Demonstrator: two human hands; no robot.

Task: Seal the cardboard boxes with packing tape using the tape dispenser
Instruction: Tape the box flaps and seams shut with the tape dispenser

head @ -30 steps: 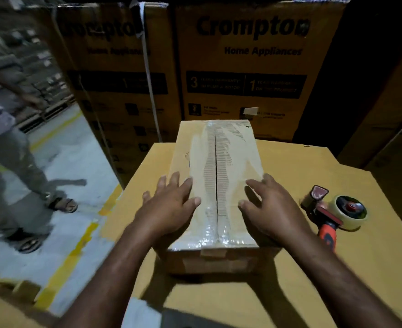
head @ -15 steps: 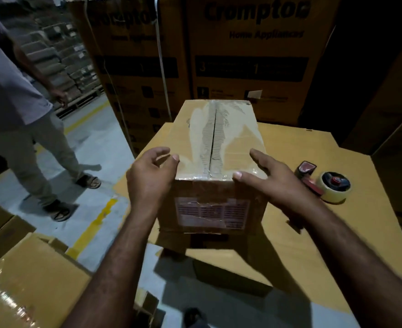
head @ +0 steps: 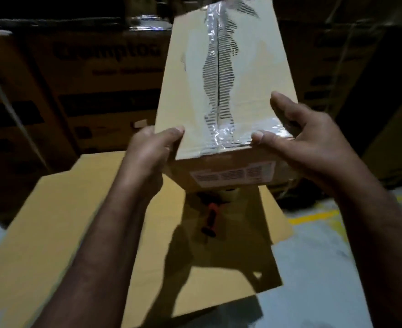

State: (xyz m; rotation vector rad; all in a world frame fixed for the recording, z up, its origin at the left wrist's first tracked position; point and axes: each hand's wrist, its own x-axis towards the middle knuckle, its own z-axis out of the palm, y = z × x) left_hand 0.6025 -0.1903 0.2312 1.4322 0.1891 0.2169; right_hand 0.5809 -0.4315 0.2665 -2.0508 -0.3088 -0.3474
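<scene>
Head view. A taped cardboard box is held in the air between two bare hands, above a large flat carton top. The left hand grips the box's near left corner: its thumb lies on the top face at the near edge, and the remaining fingers wrap down the left side, out of sight. The right hand holds the near right corner, thumb pressed on the top face near the edge and fingers spread along the right side, the index finger reaching farther up the top edge. Between the two thumbs runs the centre seam, covered by clear packing tape that continues away from the fingers along the length of the top face and folds over the near edge. Below the thumbs, on the near end face, sits a printed label. Beneath the box and between the forearms, a tape dispenser with an orange handle lies on the carton top, partly hidden by the box and its shadow. Beyond the fingers stand stacked printed cartons, dim and blurred.
</scene>
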